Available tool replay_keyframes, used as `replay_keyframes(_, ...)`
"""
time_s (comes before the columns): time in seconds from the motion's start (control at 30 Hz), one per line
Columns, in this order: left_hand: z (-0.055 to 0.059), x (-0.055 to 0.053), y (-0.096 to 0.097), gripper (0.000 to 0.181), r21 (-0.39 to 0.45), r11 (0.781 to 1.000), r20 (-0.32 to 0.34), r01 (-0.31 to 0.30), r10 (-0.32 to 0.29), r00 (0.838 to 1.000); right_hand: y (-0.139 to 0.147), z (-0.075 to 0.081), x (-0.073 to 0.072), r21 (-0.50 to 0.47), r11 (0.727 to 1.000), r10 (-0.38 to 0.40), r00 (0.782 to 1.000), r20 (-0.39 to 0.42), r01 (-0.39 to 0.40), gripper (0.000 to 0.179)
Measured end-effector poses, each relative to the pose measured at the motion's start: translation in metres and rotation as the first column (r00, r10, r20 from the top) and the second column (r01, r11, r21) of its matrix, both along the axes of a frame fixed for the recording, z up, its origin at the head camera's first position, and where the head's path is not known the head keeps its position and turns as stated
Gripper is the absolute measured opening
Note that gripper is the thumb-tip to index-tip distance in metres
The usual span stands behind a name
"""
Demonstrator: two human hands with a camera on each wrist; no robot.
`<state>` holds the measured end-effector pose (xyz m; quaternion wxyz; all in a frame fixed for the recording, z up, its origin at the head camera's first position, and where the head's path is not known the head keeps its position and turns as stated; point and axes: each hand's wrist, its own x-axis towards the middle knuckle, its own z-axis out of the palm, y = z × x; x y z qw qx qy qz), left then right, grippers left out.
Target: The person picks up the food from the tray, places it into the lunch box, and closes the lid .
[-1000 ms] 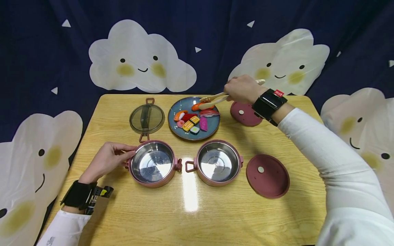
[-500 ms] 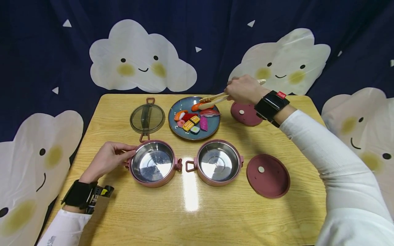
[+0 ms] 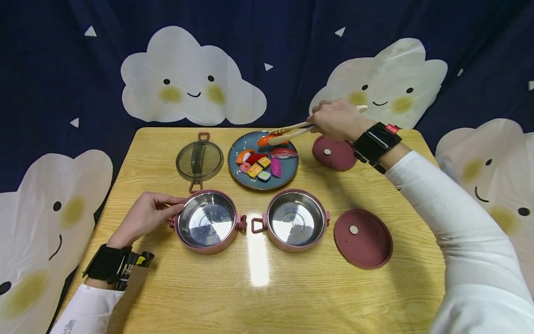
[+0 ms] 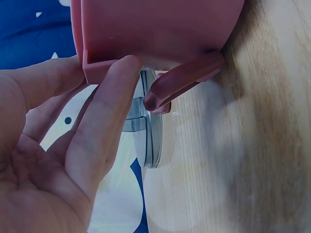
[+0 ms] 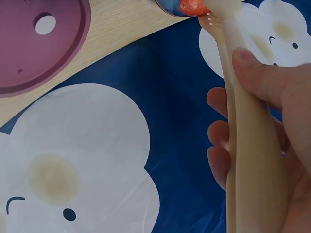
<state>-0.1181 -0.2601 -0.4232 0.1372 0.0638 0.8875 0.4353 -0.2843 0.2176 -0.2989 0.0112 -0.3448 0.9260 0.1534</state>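
Observation:
My right hand [image 3: 340, 119] grips beige tongs [image 5: 257, 160], whose tips lie either side of an orange-red toy sushi piece [image 3: 265, 140] at the back of the blue plate [image 3: 254, 184]. Whether the piece is lifted off the plate, I cannot tell. Several other toy sushi pieces lie on that plate, among them a yellow one [image 3: 259, 167] and a magenta one [image 3: 276, 167]. On the left, my left hand [image 3: 147, 215] pinches the rim tab of a pink pot [image 4: 160, 29], above its folded side handle [image 4: 187, 77]. Steel lines the pot's inside.
A second pink pot [image 3: 296, 246] stands right of the first, its looped handle pointing left. Pink lids lie at the right front [image 3: 367, 246] and right back [image 3: 335, 157]. A glass lid [image 3: 212, 162] rests behind the left pot. A cloud-print curtain [image 3: 288, 28] hangs behind.
My right hand has shifted slightly right and up with the tongs. The orange-red sushi piece between the tips has moved a little. My left hand and the pots stay where they were.

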Motion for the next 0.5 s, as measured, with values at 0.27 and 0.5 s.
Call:
replay_keyframes(0.27, 0.000, 0.001, 0.000, 0.029, -0.001, 1.000, 0.000, 0.000, 0.000, 1.000, 0.004, 0.008, 0.009, -0.039, 0.998, 0.042, 0.999, -0.033, -0.043, 0.025)
replay_keyframes(0.5, 0.001, 0.000, 0.000, 0.029, 0.004, 1.000, 0.005, 0.001, -0.001, 1.000, 0.003, 0.013, 0.022, -0.096, 0.991, 0.088, 0.994, -0.069, -0.095, 0.024)
